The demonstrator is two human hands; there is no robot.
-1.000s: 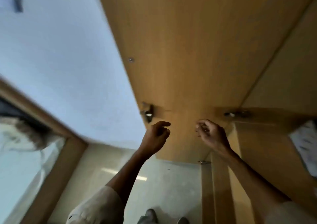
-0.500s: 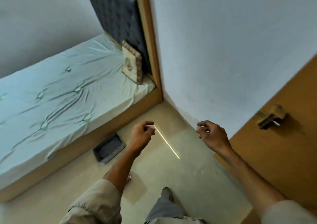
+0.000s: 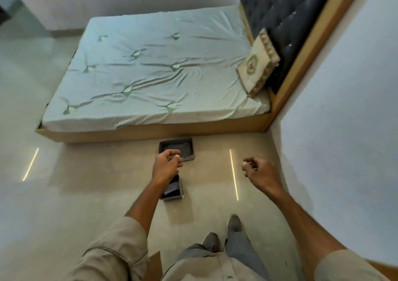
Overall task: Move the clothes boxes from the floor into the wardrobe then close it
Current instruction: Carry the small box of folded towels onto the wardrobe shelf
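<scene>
Two dark grey clothes boxes lie on the beige floor in front of the bed. The farther box (image 3: 185,149) is flat and open, close to the bed frame. The nearer, smaller box (image 3: 173,191) holds folded dark cloth and is partly hidden behind my left wrist. My left hand (image 3: 165,165) hovers in the air above and between the two boxes, fingers loosely curled, holding nothing. My right hand (image 3: 259,173) hangs to the right at about the same height, also loosely curled and holding nothing. The wardrobe is out of view.
A low bed (image 3: 150,76) with a pale green sheet fills the far half, with a cream cushion (image 3: 257,64) against its dark padded headboard (image 3: 280,20). A white wall (image 3: 344,108) runs along the right. My feet (image 3: 221,235) stand on open floor below the boxes.
The view has swung from the wardrobe's wooden door, past the wall, to the floor and bed. Both hands stay raised and loosely curled; the second, nearer box has come into sight.
</scene>
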